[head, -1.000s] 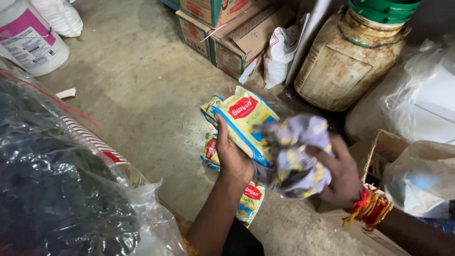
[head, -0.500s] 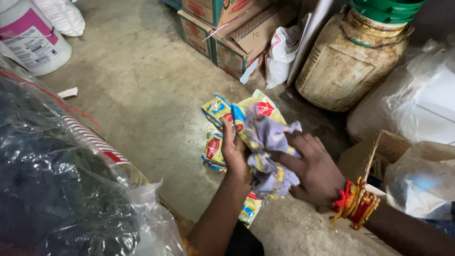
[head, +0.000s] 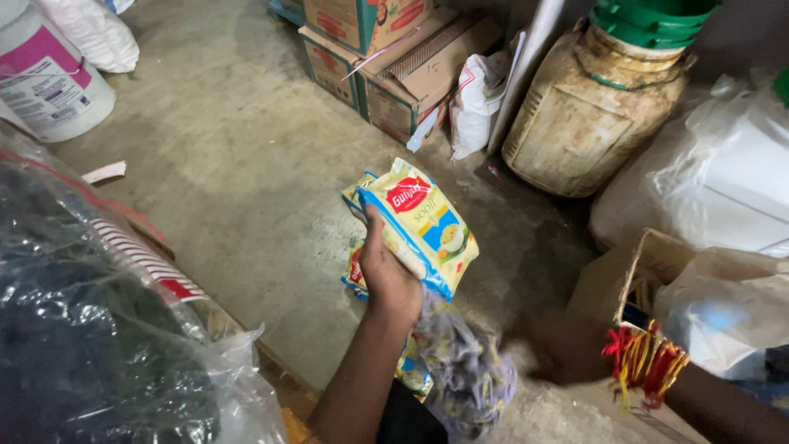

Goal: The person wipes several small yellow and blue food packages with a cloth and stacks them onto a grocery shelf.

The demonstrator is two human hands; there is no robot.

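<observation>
My left hand [head: 386,275] grips a yellow and blue food packet [head: 423,224] from its left side and holds it up, tilted, above the concrete floor. More packets of the same kind [head: 355,271] lie on the floor under it. My right hand [head: 559,349], blurred, with red and gold bangles at the wrist, holds a crumpled purple and yellow cloth [head: 464,370] low, below the packet and near my left forearm.
Cardboard boxes [head: 394,74] stand at the back beside a white sack [head: 477,99] and a worn yellowish drum [head: 588,115] with green lids. White plastic bags [head: 715,189] and an open carton [head: 633,271] are at right. A large clear-wrapped bundle [head: 90,329] fills the left; a white tub [head: 49,78] stands behind it.
My right hand has dragged the cloth off the packet's face and down toward me. The packet's front shows in full now. My left hand has kept its grip.
</observation>
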